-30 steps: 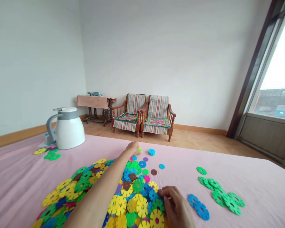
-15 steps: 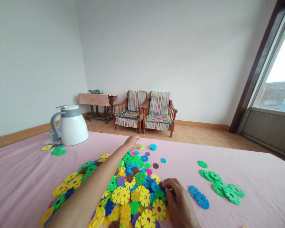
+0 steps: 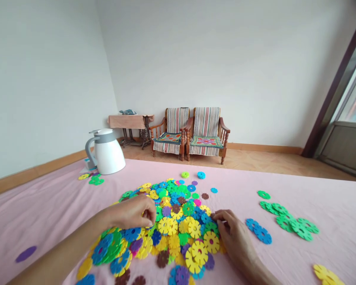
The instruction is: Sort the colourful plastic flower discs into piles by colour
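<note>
A heap of colourful plastic snowflake discs (image 3: pixel 173 227), notched round the rim and mostly yellow, blue and green, lies spread on the pink cloth (image 3: pixel 225 190). My left hand (image 3: pixel 136 211) is over the heap's left side, its fingers curled closed. What they hold, if anything, is hidden. My right hand (image 3: pixel 233 231) rests at the heap's right edge with bent fingers. A dark brown bit shows at its fingertips, too small to make out fully. Beyond the heap lie a yellow-green disc (image 3: pixel 185 174) and some blue discs (image 3: pixel 201 175).
Green discs (image 3: pixel 298 226), blue discs (image 3: pixel 259 231) and yellow discs (image 3: pixel 326 274) lie apart on the right. A purple disc (image 3: pixel 26 254) is at the left. The white jug (image 3: pixel 109 156) stands at the far left edge. Two wooden chairs (image 3: pixel 206 134) are beyond the cloth.
My left hand has drawn back from beside the yellow-green disc at the far end to the heap's left side, its fingers now curled. My right hand stays at the heap's edge. The view has shifted slightly.
</note>
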{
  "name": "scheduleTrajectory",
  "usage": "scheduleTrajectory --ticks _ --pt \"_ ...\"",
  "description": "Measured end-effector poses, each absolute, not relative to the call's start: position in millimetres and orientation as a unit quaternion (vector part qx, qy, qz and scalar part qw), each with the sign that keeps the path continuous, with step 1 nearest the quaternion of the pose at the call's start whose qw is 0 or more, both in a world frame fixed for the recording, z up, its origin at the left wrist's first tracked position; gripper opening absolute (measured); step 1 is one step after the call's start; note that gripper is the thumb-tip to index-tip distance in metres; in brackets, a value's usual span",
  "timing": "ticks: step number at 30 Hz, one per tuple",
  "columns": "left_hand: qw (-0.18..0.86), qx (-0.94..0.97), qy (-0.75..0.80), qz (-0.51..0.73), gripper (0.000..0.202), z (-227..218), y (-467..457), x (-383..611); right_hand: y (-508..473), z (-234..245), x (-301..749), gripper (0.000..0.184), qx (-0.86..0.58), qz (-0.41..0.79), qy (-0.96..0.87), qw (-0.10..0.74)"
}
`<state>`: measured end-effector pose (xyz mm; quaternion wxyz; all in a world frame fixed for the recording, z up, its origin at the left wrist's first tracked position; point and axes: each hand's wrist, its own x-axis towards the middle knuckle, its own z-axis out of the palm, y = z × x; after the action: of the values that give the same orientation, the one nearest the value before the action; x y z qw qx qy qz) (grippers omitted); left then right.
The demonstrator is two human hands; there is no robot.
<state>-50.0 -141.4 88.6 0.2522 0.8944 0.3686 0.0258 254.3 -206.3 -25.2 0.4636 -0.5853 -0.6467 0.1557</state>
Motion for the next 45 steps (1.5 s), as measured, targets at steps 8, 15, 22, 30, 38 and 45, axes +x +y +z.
scheduleTrajectory --ticks 8,15,22,30,38,45 --pt "0.126 0.907 0.395 0.075 0.031 74 -156 -44 -207 -27 255 0.021 -0.574 0.162 -0.651 0.47" --pt "0.08 0.915 0.396 0.006 0.037 73 -173 -52 -207 -26 255 0.022 -0.58 0.159 -0.657 0.455" --pt "0.064 0.911 0.406 0.009 0.038 61 -181 -43 -208 -25 255 0.021 -0.579 0.156 -0.665 0.445" --pt "0.089 0.895 0.437 0.026 0.032 52 -174 -44 -209 -25 254 0.021 -0.577 0.146 -0.666 0.449" --pt "0.1 0.881 0.461 0.03 0.025 51 -167 -38 -208 -26 254 0.022 -0.573 0.136 -0.668 0.455" --pt "0.125 0.879 0.459 0.029 0.026 49 -162 -39 -207 -28 254 0.021 -0.569 0.148 -0.67 0.453"
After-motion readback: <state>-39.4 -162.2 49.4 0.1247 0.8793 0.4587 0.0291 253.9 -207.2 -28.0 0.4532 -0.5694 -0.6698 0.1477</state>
